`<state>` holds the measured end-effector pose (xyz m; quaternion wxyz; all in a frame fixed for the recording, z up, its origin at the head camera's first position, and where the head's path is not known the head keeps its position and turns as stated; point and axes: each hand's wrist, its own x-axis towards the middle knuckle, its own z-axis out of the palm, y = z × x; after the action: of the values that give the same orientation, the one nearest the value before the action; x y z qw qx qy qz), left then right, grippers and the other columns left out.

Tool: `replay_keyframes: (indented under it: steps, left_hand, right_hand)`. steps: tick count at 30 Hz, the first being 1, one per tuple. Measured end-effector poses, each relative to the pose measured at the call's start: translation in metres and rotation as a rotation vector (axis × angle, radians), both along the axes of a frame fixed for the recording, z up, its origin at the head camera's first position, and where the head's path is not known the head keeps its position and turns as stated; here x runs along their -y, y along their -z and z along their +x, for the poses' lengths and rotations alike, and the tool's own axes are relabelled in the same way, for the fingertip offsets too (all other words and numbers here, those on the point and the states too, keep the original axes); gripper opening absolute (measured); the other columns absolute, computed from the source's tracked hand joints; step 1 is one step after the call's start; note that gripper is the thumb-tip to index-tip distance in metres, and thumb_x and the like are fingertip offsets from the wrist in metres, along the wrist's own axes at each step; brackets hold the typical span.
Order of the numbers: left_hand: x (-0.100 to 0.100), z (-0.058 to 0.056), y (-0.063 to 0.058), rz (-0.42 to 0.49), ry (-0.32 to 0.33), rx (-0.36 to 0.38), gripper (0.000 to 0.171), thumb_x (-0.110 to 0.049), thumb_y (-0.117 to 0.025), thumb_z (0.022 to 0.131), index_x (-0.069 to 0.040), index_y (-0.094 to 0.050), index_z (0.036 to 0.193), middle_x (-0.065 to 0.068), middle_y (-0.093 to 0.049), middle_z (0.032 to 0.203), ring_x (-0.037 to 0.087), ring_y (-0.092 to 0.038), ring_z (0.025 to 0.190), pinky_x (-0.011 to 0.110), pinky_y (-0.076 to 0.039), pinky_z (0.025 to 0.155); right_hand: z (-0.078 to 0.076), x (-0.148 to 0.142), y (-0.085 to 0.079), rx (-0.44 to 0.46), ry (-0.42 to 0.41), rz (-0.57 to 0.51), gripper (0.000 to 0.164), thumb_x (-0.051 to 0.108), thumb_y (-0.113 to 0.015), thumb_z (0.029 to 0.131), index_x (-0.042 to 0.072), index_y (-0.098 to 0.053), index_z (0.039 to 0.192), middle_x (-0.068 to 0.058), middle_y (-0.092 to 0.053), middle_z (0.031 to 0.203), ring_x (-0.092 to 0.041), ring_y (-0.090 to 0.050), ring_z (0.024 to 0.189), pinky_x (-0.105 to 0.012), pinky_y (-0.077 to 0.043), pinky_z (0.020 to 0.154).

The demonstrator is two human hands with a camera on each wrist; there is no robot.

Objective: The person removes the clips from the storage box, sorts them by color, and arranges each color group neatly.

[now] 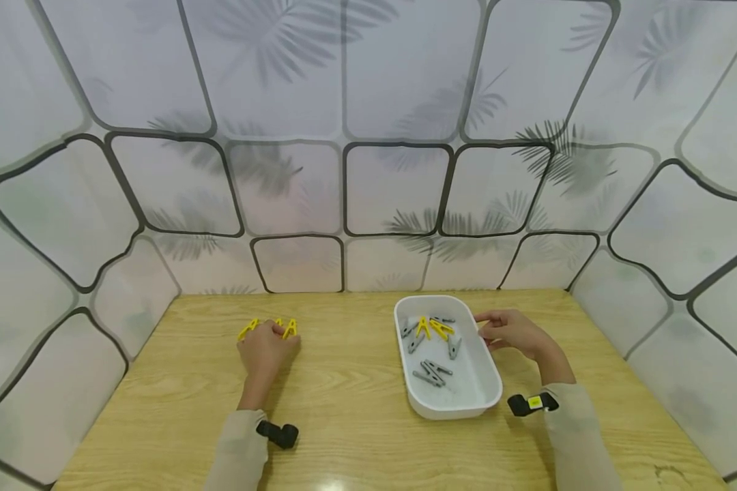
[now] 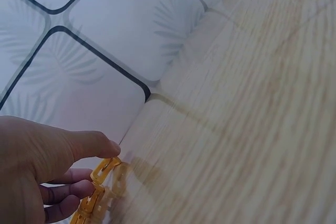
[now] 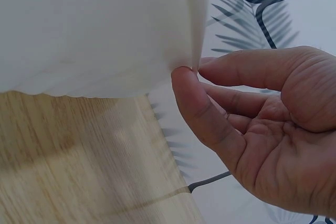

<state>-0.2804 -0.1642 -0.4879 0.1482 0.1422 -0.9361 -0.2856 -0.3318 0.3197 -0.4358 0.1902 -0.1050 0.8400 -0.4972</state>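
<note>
On the left of the wooden table my left hand (image 1: 264,349) is bent over a few yellow clothespins (image 1: 291,329). Seen from the left wrist, the thumb tip presses on the nearest yellow clothespin (image 2: 106,169), with curled fingers beside it; part of the row is hidden behind the hand. My right hand (image 1: 514,333) pinches the far right rim of a white plastic tray (image 1: 488,374) between thumb and fingertips. Inside the tray lie several grey clothespins (image 1: 454,348) and two yellow clothespins (image 1: 440,328). From the right wrist, the pale tray wall (image 3: 105,35) fills the upper left.
The light wooden table (image 1: 344,382) is bounded at the back and both sides by a patterned cloth (image 1: 393,198) with dark outlines and leaf prints. Black wrist cameras (image 1: 278,434) are strapped at both sleeves.
</note>
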Motion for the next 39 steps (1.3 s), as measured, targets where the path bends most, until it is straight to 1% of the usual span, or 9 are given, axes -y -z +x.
replay_keyframes:
  steps: [6, 12, 20, 27, 30, 32, 35, 37, 39]
  left_hand:
    - [0.0000, -0.0008, 0.0000, -0.004, -0.002, 0.011, 0.034, -0.033, -0.080, 0.082, -0.003, -0.071, 0.093, 0.017, -0.073, 0.091, 0.036, -0.065, 0.085, 0.063, -0.040, 0.095]
    - [0.0017, -0.0020, 0.0009, -0.013, 0.004, -0.014, 0.036, -0.035, -0.083, 0.081, -0.004, -0.072, 0.095, 0.016, -0.074, 0.092, 0.036, -0.067, 0.086, 0.061, -0.041, 0.093]
    - [0.0028, -0.0030, 0.0004, -0.045, 0.015, -0.042, 0.038, -0.036, -0.085, 0.080, -0.005, -0.073, 0.099, 0.012, -0.075, 0.090, 0.033, -0.067, 0.084, 0.059, -0.045, 0.090]
    - [0.0014, -0.0036, -0.0014, -0.014, 0.038, -0.113, 0.037, -0.031, -0.084, 0.081, -0.005, -0.074, 0.107, 0.013, -0.073, 0.086, 0.033, -0.065, 0.083, 0.061, -0.044, 0.092]
    - [0.0010, -0.0048, -0.0028, -0.015, 0.056, -0.148, 0.038, -0.029, -0.084, 0.082, -0.005, -0.074, 0.109, 0.012, -0.071, 0.083, 0.034, -0.063, 0.080, 0.059, -0.046, 0.087]
    - [0.0014, -0.0065, -0.0036, -0.012, 0.076, -0.179, 0.038, -0.027, -0.084, 0.081, -0.005, -0.073, 0.110, 0.011, -0.070, 0.082, 0.033, -0.062, 0.078, 0.054, -0.048, 0.079]
    - [0.0014, -0.0083, -0.0056, 0.011, 0.124, -0.217, 0.039, -0.023, -0.084, 0.081, -0.003, -0.072, 0.112, 0.012, -0.069, 0.082, 0.032, -0.060, 0.075, 0.046, -0.046, 0.071]
    - [0.0013, -0.0094, -0.0061, 0.036, 0.159, -0.229, 0.039, -0.021, -0.084, 0.082, -0.002, -0.072, 0.114, 0.013, -0.069, 0.084, 0.031, -0.059, 0.077, 0.043, -0.045, 0.069]
    - [0.0006, -0.0096, -0.0067, 0.073, 0.190, -0.224, 0.040, -0.020, -0.082, 0.083, -0.002, -0.071, 0.117, 0.014, -0.068, 0.089, 0.031, -0.059, 0.081, 0.042, -0.045, 0.072]
  right_hand:
    - [0.0002, -0.0001, -0.0013, 0.008, 0.001, 0.003, 0.050, 0.009, -0.059, 0.101, -0.013, -0.045, 0.144, -0.012, -0.075, 0.104, -0.016, -0.071, 0.091, -0.038, -0.061, 0.081]
    - [0.0002, 0.0003, -0.0025, 0.012, 0.004, 0.003, 0.050, 0.009, -0.059, 0.101, -0.014, -0.045, 0.144, -0.013, -0.075, 0.103, -0.015, -0.072, 0.089, -0.037, -0.061, 0.080]
    - [-0.0012, 0.0008, -0.0016, 0.019, 0.008, 0.009, 0.051, 0.010, -0.059, 0.101, -0.013, -0.045, 0.145, -0.010, -0.075, 0.102, -0.015, -0.071, 0.090, -0.037, -0.061, 0.081]
    - [-0.0011, 0.0003, 0.0000, 0.018, 0.010, 0.010, 0.050, 0.009, -0.058, 0.102, -0.013, -0.045, 0.145, -0.010, -0.074, 0.103, -0.016, -0.071, 0.091, -0.037, -0.061, 0.081]
    - [-0.0009, -0.0001, -0.0001, 0.016, 0.009, 0.010, 0.050, 0.009, -0.058, 0.102, -0.013, -0.044, 0.145, -0.010, -0.074, 0.103, -0.015, -0.071, 0.091, -0.037, -0.061, 0.081]
    - [-0.0005, 0.0001, -0.0006, 0.018, 0.012, 0.010, 0.051, 0.010, -0.059, 0.102, -0.013, -0.045, 0.145, -0.010, -0.074, 0.103, -0.015, -0.071, 0.090, -0.036, -0.061, 0.080]
    - [0.0006, 0.0007, -0.0017, 0.018, 0.006, 0.006, 0.051, 0.011, -0.059, 0.102, -0.013, -0.044, 0.145, -0.011, -0.074, 0.104, -0.014, -0.071, 0.089, -0.036, -0.061, 0.080]
    - [0.0015, 0.0010, -0.0024, 0.020, 0.003, 0.005, 0.052, 0.011, -0.059, 0.102, -0.013, -0.044, 0.145, -0.013, -0.074, 0.105, -0.014, -0.071, 0.089, -0.036, -0.061, 0.080]
    - [0.0023, 0.0016, -0.0030, 0.020, -0.001, 0.002, 0.052, 0.011, -0.059, 0.102, -0.013, -0.043, 0.145, -0.014, -0.073, 0.107, -0.015, -0.071, 0.089, -0.037, -0.061, 0.081]
